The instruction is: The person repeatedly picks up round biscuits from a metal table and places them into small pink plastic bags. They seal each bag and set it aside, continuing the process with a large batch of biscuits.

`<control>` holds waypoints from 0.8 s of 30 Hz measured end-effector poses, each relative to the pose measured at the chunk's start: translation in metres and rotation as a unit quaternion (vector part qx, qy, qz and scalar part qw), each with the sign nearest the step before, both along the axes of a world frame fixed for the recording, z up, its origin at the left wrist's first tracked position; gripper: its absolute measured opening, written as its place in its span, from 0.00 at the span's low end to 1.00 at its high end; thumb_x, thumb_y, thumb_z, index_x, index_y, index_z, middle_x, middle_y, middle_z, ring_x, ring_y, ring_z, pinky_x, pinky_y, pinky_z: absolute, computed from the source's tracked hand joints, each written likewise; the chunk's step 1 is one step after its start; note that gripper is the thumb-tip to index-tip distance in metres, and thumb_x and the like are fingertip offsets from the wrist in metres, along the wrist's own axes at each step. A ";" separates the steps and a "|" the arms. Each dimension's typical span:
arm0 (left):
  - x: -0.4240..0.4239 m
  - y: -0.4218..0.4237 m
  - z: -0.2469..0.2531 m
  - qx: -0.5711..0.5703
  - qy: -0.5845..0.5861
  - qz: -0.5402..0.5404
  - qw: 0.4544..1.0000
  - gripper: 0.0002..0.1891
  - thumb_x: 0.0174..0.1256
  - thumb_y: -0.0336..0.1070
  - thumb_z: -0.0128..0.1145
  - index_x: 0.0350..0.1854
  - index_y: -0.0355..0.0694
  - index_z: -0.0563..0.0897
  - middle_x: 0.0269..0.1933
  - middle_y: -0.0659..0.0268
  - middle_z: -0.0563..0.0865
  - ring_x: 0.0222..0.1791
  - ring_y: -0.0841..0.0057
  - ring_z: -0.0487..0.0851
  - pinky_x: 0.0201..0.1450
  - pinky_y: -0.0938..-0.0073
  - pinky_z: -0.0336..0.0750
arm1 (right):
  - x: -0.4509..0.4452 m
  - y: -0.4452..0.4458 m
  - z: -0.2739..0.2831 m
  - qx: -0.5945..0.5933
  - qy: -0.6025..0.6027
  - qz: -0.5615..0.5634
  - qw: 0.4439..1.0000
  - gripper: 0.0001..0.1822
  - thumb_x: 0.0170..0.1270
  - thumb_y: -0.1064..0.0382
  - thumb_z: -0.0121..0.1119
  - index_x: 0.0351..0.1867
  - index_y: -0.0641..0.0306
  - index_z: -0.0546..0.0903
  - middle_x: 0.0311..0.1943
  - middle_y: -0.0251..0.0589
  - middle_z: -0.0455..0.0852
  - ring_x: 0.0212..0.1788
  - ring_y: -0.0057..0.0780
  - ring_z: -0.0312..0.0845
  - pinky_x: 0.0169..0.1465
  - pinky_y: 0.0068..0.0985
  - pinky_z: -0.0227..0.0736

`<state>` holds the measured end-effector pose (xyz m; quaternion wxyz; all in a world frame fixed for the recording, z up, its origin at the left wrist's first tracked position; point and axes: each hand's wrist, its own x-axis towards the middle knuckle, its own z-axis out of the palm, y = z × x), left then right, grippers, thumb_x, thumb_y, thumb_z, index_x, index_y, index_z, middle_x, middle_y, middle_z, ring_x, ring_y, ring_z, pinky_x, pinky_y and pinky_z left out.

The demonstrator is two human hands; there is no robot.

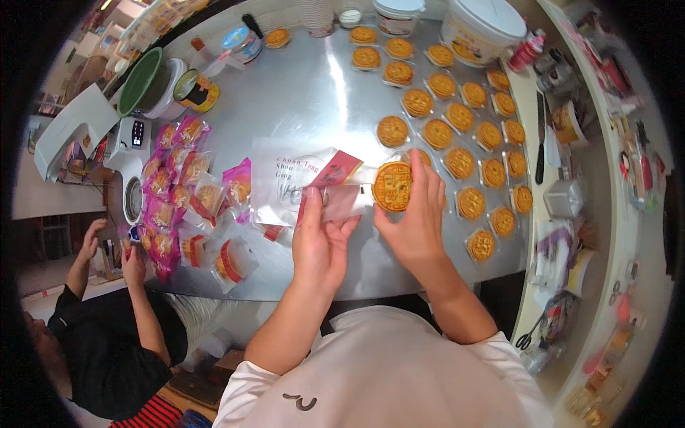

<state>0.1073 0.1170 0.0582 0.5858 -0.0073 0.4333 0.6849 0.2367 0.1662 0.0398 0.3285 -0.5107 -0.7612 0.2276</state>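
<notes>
My left hand (321, 241) holds a clear plastic pouch (267, 203) with a red band and printed writing, its mouth turned to the right. Between the thumb and fingers of my right hand (417, 224) is a golden-brown mooncake (392, 186), its embossed face towards me. The mooncake is right at the mouth of the pouch; whether its edge is inside I cannot tell. To the right of my right hand, rows of mooncakes (459, 162) sit in clear trays on the steel table (299, 101).
Pink-wrapped mooncakes (160, 214) and red-banded pouches (230, 262) lie at left. Beside them a co-worker's hands (132, 262) hold a small packet near a white sealing machine (128, 160). Tubs (481, 32) stand along the back. A shelf with a knife (540, 139) borders the right.
</notes>
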 end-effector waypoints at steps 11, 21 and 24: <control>0.072 -0.018 0.000 -0.018 0.053 0.001 0.998 0.17 0.67 0.51 0.46 0.52 0.49 0.73 0.53 0.70 0.78 0.54 0.76 0.75 0.55 0.69 0.67 | 0.071 -0.034 -0.001 -0.013 0.016 -0.029 0.999 0.48 0.40 0.67 0.67 0.65 0.68 0.52 0.52 0.54 0.61 0.55 0.51 0.58 0.59 0.41 0.53; 0.077 -0.026 0.001 0.020 0.124 -0.056 0.991 0.21 0.68 0.49 0.45 0.50 0.36 0.73 0.48 0.62 0.79 0.47 0.73 0.78 0.49 0.70 0.73 | 0.063 -0.066 0.019 -0.052 0.097 0.070 0.991 0.50 0.41 0.67 0.67 0.65 0.68 0.50 0.56 0.55 0.58 0.58 0.50 0.56 0.61 0.41 0.55; 0.068 -0.027 0.015 0.034 0.103 -0.050 0.993 0.21 0.69 0.47 0.43 0.45 0.30 0.75 0.42 0.59 0.81 0.40 0.75 0.81 0.41 0.75 0.76 | 0.051 -0.073 0.010 -0.076 0.129 0.106 0.983 0.52 0.40 0.66 0.69 0.66 0.67 0.48 0.62 0.59 0.50 0.63 0.54 0.49 0.63 0.41 0.52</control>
